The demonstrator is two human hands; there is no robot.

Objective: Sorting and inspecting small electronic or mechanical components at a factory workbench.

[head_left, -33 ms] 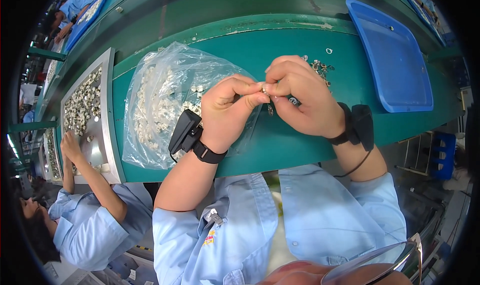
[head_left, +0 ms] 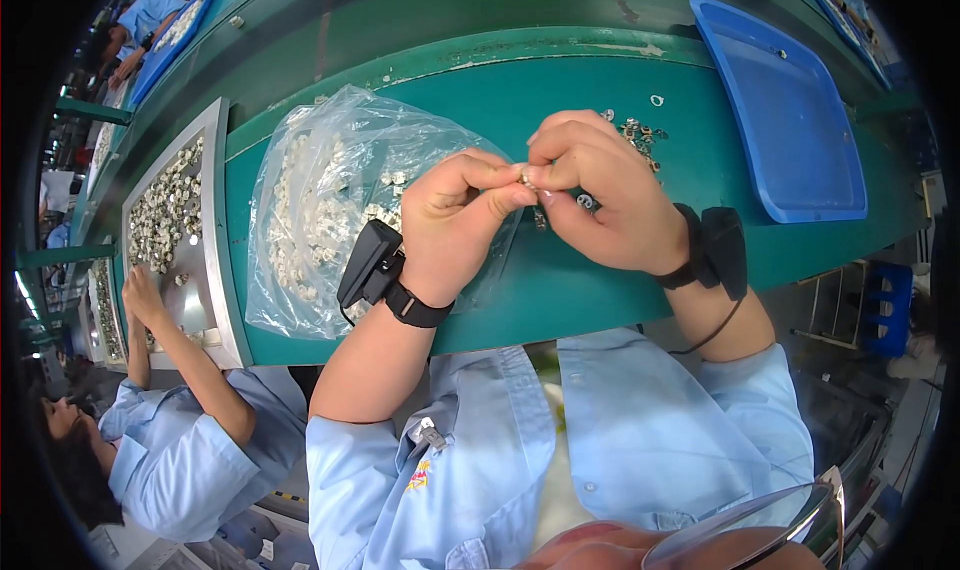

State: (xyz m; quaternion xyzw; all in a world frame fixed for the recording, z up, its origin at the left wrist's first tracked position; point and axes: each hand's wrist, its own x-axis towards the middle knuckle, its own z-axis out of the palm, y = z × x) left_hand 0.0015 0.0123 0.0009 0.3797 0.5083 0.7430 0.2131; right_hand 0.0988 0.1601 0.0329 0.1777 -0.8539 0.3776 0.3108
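Over the green table, my left hand [head_left: 445, 225] and my right hand [head_left: 620, 210] meet fingertip to fingertip. Thumb and forefinger of each are pinched on one tiny light-coloured part [head_left: 527, 181]; most of it is hidden, so its kind does not show. Under and beside my left hand lies a clear plastic bag [head_left: 400, 120] with many small white parts [head_left: 305, 240]. Just beyond my right hand is a loose pile of small metal and dark parts [head_left: 640, 140]. A small round part [head_left: 587, 202] shows by my right thumb.
A blue tray [head_left: 805, 140] stands at the right with a small piece near its far end. A small white ring [head_left: 657, 101] lies between it and the bag. At the left, a co-worker's hands [head_left: 143, 295] are at a metal-framed tray [head_left: 220, 220] of small parts.
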